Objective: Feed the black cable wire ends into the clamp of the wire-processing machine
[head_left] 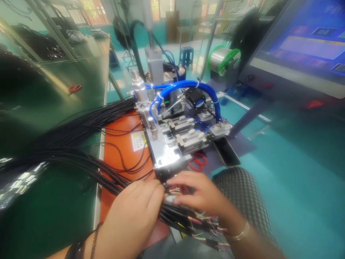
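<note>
Just in front of the machine, my left hand (136, 212) is closed, back upward, around a black cable; its fingertips are mostly hidden. My right hand (199, 190) faces it, thumb and fingers apart, with thin coloured wires (176, 190) and a small white piece (170, 198) in the gap. Under both hands lies a bundle of black cables (172, 216), its stripped ends (207, 219) fanning out red, white, yellow and green wires to the right. The metal machine (168, 154) with blue air hoses (185, 84) stands just beyond my hands.
Long black cables (81, 158) run left across an orange board (121, 158) and a dark green table (64, 205). Red-handled scissors (198, 162) and a phone (228, 151) lie right of the machine, near my patterned knee (242, 190). A green spool (225, 60) and a screen (309, 43) stand beyond.
</note>
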`<action>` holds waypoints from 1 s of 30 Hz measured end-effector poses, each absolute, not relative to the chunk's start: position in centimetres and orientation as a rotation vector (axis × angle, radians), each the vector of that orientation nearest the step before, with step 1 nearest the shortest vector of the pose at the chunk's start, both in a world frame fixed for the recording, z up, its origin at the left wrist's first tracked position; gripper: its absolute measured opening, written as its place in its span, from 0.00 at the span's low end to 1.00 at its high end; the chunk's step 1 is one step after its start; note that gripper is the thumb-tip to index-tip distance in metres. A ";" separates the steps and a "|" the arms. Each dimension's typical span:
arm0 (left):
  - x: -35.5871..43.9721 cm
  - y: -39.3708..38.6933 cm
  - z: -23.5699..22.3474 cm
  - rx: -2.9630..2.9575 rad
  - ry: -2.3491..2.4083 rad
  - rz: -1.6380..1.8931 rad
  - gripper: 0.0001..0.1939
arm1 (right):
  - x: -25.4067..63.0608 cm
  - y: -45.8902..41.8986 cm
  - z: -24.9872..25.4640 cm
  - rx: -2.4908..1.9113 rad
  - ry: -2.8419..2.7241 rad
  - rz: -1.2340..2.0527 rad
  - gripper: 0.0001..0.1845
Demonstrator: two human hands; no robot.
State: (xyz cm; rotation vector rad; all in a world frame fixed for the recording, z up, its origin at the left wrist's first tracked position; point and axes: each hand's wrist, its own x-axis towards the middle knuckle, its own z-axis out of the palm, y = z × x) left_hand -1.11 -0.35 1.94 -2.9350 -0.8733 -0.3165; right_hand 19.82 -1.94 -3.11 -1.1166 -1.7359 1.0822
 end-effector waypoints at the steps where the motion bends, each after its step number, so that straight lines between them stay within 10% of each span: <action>1: -1.1 -0.4 1.7 -2.942 -0.879 -0.340 0.15 | 19.5 -1.9 -3.0 -1.069 -1.763 1.031 0.13; 30: -1.2 -0.6 1.2 -2.787 -1.063 -0.289 0.09 | 17.7 -2.8 -3.8 -1.159 -1.667 0.871 0.06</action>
